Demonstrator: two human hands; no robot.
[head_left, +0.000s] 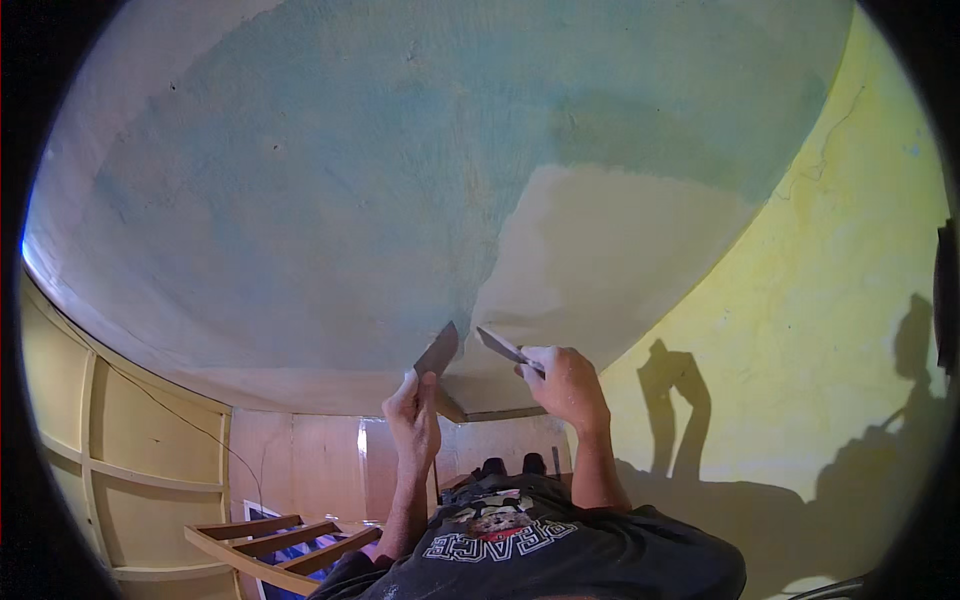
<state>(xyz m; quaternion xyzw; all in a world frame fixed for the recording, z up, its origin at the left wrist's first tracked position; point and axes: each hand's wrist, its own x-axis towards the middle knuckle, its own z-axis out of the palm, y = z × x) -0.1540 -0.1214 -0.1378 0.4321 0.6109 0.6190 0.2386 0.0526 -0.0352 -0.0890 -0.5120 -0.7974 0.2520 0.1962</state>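
Both my arms reach up toward a blue-green ceiling (380, 150) partly coated in pale filler (610, 240). Closed around the lower end of a broad flat scraper blade (437, 350) is my left hand (413, 415), its thumb against the blade. My right hand (568, 388) grips a narrower putty knife (502, 345) by its handle, the blade angled up and left. The two blades are close together with a small gap between them. Whether either one touches the ceiling I cannot tell.
A yellow wall (790, 300) with shadows of my arms stands at the right. Below left is a wooden slatted frame (280, 545). A yellow panelled partition (150, 440) rises at the left, with a thin wire (175, 410) hanging across it.
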